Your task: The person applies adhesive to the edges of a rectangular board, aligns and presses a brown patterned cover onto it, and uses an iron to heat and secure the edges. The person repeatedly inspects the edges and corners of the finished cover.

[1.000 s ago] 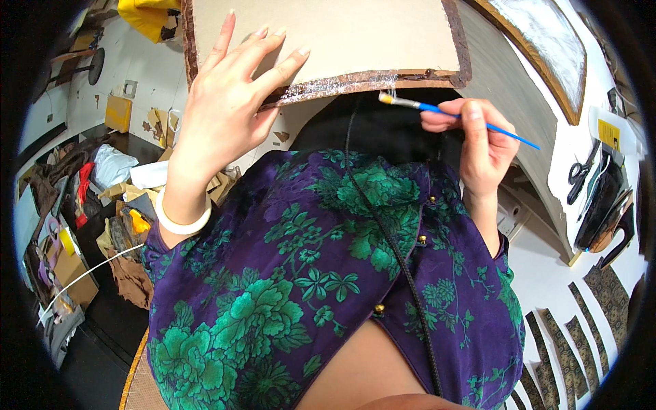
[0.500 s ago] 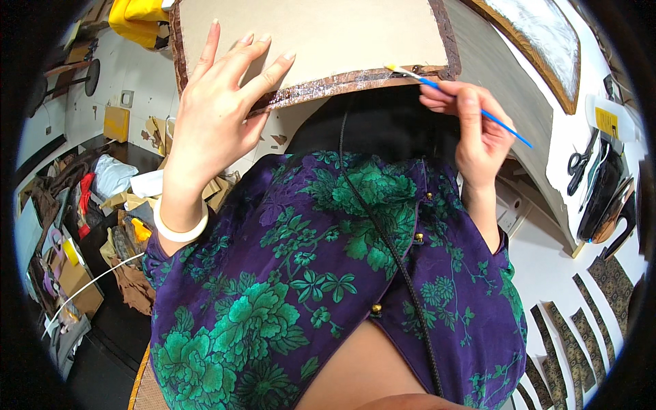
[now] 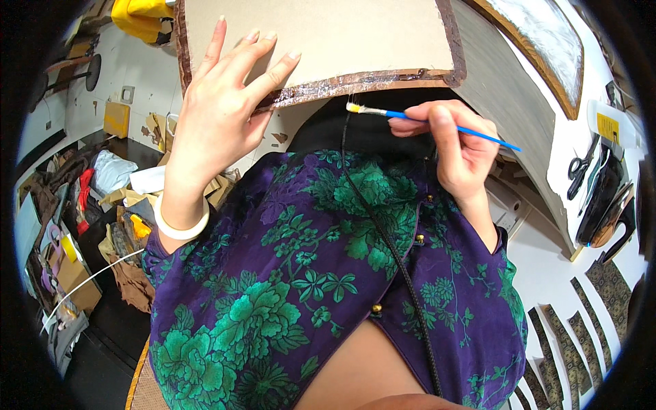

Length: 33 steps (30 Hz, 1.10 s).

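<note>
Watching remotely, I see a pale board [image 3: 362, 41] at the scene's far side, its glossy brown near edge [image 3: 369, 80] running left to right, the left hand [image 3: 222, 102] splayed upon it, the right hand [image 3: 451, 137] pinching a leftward-pointing brush [image 3: 394, 115] just nearer.

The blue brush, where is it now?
In the head view, the blue brush is right of centre in the right hand, bristles just below the brown-edged panel.
</note>
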Tool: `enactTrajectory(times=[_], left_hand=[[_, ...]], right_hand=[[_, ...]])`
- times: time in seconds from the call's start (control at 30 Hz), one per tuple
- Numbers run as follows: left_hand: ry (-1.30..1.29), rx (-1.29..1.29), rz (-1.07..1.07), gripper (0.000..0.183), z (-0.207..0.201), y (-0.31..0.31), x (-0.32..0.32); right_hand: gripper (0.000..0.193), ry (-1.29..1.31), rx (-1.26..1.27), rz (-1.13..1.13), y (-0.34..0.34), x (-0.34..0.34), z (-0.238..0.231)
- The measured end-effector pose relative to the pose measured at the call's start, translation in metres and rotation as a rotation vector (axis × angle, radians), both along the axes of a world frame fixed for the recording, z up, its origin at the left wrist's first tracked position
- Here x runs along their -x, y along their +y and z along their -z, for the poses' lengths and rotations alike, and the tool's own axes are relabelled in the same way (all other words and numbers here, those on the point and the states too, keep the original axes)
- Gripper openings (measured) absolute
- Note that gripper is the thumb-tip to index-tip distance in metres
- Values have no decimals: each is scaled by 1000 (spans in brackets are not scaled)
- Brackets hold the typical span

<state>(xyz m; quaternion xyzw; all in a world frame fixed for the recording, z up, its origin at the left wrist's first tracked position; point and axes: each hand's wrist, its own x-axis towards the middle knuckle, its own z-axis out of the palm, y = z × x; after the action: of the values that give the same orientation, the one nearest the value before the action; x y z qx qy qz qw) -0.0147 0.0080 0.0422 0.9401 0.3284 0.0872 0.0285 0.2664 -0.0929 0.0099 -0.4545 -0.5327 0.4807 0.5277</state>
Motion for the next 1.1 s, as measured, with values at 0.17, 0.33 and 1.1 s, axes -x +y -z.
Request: enactTrajectory(times=[0.17, 0.33, 1.1], left_hand=[[5, -3, -2, 69, 1, 1, 1], [48, -28, -19, 71, 0, 6, 8], [-77, -46, 39, 58, 18, 5, -49]], right_hand=[[24, -33, -8, 62, 2, 0, 3], [30, 107, -97, 229, -2, -16, 2], [27, 10, -38, 180, -2, 0, 4]])
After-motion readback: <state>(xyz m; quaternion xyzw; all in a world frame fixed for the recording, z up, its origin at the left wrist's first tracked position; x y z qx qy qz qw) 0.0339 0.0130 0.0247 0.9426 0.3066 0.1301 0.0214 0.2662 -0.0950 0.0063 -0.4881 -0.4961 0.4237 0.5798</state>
